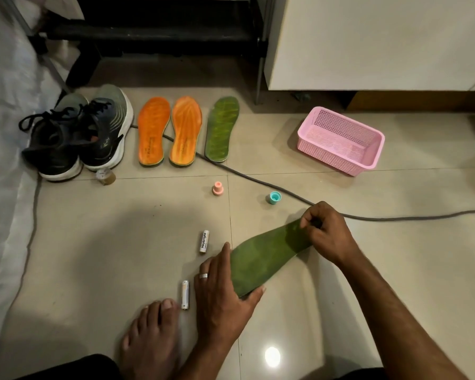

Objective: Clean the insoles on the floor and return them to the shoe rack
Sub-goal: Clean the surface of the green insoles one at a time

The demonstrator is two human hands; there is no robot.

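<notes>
I hold a green insole just above the tiled floor, underside up. My left hand grips its near end between thumb and fingers. My right hand is curled over the far end and pinches a small dark object against it; what that object is cannot be made out. Two orange insoles and a second green insole lie side by side further back. Behind them stands the black shoe rack.
A pair of dark sneakers sits left of the insoles. A pink basket stands at the right. A grey cable crosses the floor. Two batteries, a pink cap, a teal cap and my bare foot are nearby.
</notes>
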